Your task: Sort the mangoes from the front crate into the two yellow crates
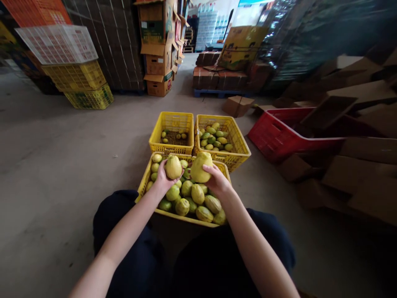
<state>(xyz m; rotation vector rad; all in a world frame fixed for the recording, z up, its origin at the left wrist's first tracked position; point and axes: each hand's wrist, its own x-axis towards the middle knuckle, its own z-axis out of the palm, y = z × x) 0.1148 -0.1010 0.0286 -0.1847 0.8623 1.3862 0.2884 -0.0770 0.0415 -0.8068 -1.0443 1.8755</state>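
Held above the near yellow crate (186, 219) are two yellow-green papayas, one in each hand. My left hand (162, 178) cups the smaller left papaya (173, 167) from below and the side. The larger right papaya (200, 169) is gripped by my right hand (218, 180), its thumb pressed on the near face. Beneath them, the crate is full of loose papayas (197, 193), green to yellow. Just beyond stand two more yellow crates: the left crate (170, 147) has several small fruits on its bottom, and the right crate (238, 142) contains a larger pile of papayas.
A red crate (268, 138) with cardboard in it stands at right, among flattened cardboard boxes (362, 165). Stacked plastic crates (77, 76) are at far left. Farther back are piled cartons (156, 64) and a loaded blue pallet (214, 93). My knees flank the near crate.
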